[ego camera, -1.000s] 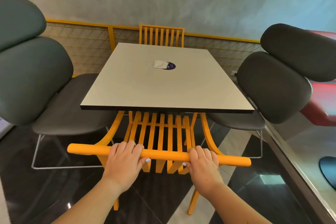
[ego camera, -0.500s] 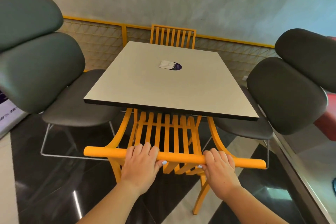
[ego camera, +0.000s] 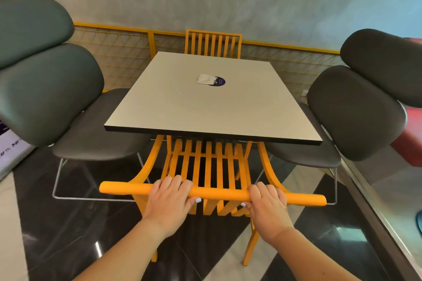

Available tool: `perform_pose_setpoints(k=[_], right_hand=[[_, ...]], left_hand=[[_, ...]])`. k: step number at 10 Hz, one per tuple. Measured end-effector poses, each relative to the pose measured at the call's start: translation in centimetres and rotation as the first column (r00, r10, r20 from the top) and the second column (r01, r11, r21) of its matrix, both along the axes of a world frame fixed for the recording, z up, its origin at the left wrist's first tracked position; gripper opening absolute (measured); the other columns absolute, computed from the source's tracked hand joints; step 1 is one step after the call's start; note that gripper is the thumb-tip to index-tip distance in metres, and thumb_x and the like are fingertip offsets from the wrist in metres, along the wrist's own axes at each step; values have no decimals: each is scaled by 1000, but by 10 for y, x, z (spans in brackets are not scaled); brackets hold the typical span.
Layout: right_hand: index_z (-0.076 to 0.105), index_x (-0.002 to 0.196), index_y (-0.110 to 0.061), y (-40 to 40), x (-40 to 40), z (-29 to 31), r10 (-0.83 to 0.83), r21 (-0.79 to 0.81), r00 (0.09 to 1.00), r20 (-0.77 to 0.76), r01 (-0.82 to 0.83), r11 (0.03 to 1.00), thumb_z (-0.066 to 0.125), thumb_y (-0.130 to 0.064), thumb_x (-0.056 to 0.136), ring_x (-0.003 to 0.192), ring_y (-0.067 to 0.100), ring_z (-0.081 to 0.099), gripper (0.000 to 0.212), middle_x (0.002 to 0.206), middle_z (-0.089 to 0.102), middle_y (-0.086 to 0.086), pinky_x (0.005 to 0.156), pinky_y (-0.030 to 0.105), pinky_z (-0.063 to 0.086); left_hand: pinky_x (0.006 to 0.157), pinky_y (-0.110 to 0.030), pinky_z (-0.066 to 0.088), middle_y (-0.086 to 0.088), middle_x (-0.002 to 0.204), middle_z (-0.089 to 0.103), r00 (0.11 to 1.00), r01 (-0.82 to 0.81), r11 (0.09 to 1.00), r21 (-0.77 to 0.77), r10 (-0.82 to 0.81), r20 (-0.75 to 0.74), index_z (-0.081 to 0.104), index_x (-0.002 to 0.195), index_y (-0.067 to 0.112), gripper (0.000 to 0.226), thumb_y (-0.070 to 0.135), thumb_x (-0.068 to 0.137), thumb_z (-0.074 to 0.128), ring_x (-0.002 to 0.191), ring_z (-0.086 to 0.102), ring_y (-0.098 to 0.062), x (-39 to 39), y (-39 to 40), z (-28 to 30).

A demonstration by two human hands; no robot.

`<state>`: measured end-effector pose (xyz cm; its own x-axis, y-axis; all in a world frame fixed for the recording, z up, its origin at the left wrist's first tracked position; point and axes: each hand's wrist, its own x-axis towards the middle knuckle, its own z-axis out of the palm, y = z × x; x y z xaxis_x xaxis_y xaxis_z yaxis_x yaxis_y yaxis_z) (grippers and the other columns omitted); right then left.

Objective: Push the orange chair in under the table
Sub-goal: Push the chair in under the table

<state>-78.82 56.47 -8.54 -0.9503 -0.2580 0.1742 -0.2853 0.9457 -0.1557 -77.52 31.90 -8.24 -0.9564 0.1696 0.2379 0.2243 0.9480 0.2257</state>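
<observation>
The orange chair (ego camera: 212,167) has a slatted back and a round top rail, and stands in front of me at the near side of the square grey table (ego camera: 212,107). Its seat is hidden under the tabletop; only the backrest and rear legs show. My left hand (ego camera: 170,198) is wrapped over the top rail left of centre. On the same rail, right of centre, sits my right hand (ego camera: 267,203), fingers curled over it.
Dark padded chairs flank the table, one at the left (ego camera: 57,98) and one at the right (ego camera: 356,107). A second orange chair (ego camera: 213,44) stands at the far side against the wall. A white paper and dark disc (ego camera: 211,80) lie on the tabletop. A steel counter edge (ego camera: 383,212) runs at right.
The chair's seat has slid further under the table, with both hands keeping their grip on the rail. My view has shifted slightly.
</observation>
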Motion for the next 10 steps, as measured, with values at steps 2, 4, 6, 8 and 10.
perform_pose_setpoints(k=[2,4,6,8,10], right_hand=[[51,102,-23,-1,-7,-2,-21,6,1000,-14,21,1000,56,-31,88,85,20,47,17,93,53,-3,86,41,38],[50,103,-25,-1,-5,-5,-26,-5,1000,-10,26,1000,55,-31,89,85,18,46,16,94,53,-4,87,40,37],[51,103,-23,-2,-4,-2,-21,7,1000,-17,21,1000,54,-31,89,86,19,48,17,94,54,-3,88,40,39],[41,130,-14,1,0,3,-8,4,998,-66,8,1000,45,-63,80,123,27,42,71,128,52,4,106,48,24],[-15,138,-16,-3,-21,37,-9,7,992,-127,10,1000,15,-62,87,136,19,-17,75,152,-9,6,108,37,-10]], left_hand=[[85,-37,39,7,95,54,1000,-13,1000,-28,12,-5,54,105,27,30,49,87,45,88,47,-16,-8,-1,-1],[83,-36,40,6,93,56,1000,-14,1000,-28,14,0,55,103,26,29,48,86,46,86,49,-17,-5,-1,-3],[80,-37,43,4,90,58,999,-19,999,-40,17,-36,57,101,24,29,47,85,50,84,51,-17,-5,-1,-2],[111,-47,26,-14,141,44,997,-27,992,-125,18,-75,35,137,8,74,61,87,24,131,38,-33,1,-3,0],[116,-41,-2,-16,153,0,983,-78,993,-83,63,-172,1,143,4,74,55,91,13,140,1,-30,-9,0,30]])
